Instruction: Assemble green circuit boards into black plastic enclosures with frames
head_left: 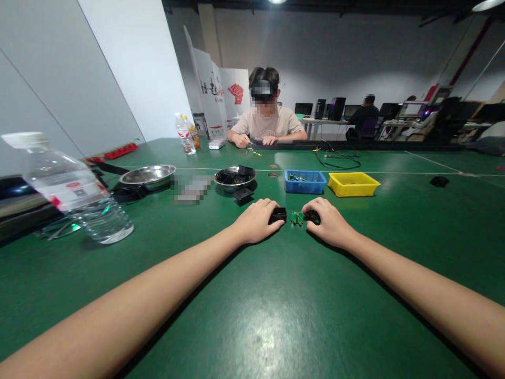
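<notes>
My left hand rests on the green table, fingers curled round a small black plastic part. My right hand lies opposite it, closed on another small black piece. Between the two hands sits a small green circuit board, close to both black parts; whether it touches them I cannot tell. Both forearms stretch forward over the table.
A blue bin and a yellow bin stand just beyond my hands. A metal bowl with black parts, an empty metal dish and a water bottle lie left. A person works across the table.
</notes>
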`<act>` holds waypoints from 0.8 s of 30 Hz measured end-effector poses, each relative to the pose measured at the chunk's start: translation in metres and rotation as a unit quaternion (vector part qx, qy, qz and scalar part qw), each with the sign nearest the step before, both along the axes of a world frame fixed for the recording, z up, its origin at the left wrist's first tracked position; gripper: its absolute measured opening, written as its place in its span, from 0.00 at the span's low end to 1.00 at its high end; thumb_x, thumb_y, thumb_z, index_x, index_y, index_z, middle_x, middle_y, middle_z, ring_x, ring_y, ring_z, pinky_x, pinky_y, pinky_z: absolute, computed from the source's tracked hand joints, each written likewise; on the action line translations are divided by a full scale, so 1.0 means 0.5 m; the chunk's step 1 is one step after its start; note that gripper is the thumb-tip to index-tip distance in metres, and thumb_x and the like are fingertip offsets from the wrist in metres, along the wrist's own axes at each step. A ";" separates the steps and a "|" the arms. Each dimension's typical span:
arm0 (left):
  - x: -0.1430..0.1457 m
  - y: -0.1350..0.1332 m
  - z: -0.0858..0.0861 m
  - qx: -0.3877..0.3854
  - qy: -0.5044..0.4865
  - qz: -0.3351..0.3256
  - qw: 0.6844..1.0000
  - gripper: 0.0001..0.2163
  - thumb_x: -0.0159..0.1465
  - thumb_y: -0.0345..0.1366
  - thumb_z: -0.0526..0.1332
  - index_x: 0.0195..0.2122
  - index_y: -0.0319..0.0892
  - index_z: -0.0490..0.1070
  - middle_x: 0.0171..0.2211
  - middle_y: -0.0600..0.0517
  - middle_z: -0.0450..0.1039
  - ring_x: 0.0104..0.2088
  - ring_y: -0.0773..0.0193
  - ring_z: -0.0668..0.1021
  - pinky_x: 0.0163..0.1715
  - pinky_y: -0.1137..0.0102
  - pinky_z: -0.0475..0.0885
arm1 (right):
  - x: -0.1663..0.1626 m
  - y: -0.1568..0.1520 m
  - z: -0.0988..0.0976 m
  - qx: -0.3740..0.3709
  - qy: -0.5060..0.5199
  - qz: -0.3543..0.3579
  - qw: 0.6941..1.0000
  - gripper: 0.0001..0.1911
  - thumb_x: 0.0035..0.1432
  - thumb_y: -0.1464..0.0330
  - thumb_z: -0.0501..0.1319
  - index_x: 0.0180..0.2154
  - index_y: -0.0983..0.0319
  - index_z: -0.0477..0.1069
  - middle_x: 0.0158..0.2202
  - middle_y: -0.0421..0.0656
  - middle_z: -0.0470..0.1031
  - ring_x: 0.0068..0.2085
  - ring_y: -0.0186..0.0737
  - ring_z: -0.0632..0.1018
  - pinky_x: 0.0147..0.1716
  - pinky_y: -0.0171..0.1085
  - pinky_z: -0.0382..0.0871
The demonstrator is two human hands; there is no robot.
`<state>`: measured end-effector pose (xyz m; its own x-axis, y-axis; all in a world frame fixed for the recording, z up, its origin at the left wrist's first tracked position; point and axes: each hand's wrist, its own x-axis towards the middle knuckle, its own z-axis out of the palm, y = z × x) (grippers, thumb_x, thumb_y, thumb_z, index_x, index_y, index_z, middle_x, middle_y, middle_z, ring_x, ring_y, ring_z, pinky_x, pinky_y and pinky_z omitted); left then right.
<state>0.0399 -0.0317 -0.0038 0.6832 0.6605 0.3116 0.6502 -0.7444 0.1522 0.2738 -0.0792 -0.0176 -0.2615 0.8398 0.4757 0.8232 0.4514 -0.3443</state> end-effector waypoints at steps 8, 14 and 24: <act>0.000 0.002 -0.002 0.004 0.005 0.002 1.000 0.14 0.66 0.44 0.60 0.47 0.40 0.69 0.46 0.44 0.74 0.47 0.53 0.75 0.51 0.59 0.71 | 0.007 0.010 -0.007 -0.020 -0.030 -0.045 0.998 0.17 0.54 0.77 0.58 0.44 0.61 0.74 0.44 0.49 0.78 0.47 0.49 0.77 0.48 0.47 0.69; 0.000 0.002 -0.003 0.001 0.000 0.004 1.000 0.13 0.66 0.44 0.59 0.46 0.41 0.69 0.46 0.44 0.74 0.47 0.53 0.75 0.50 0.58 0.71 | 0.010 0.007 0.003 0.011 0.033 -0.047 0.998 0.13 0.57 0.73 0.60 0.45 0.60 0.74 0.38 0.45 0.80 0.39 0.44 0.80 0.42 0.43 0.72; 0.000 0.003 -0.005 0.002 0.003 0.005 1.000 0.13 0.66 0.44 0.59 0.46 0.41 0.68 0.46 0.44 0.74 0.47 0.52 0.75 0.50 0.58 0.71 | 0.014 0.005 0.012 0.028 0.010 -0.053 0.998 0.09 0.56 0.75 0.58 0.34 0.61 0.78 0.34 0.45 0.80 0.37 0.44 0.80 0.41 0.42 0.72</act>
<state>0.0397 -0.0301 -0.0061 0.6785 0.6662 0.3094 0.6588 -0.7382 0.1449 0.2809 -0.0766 -0.0118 -0.1620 0.8341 0.5274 0.8611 0.3805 -0.3373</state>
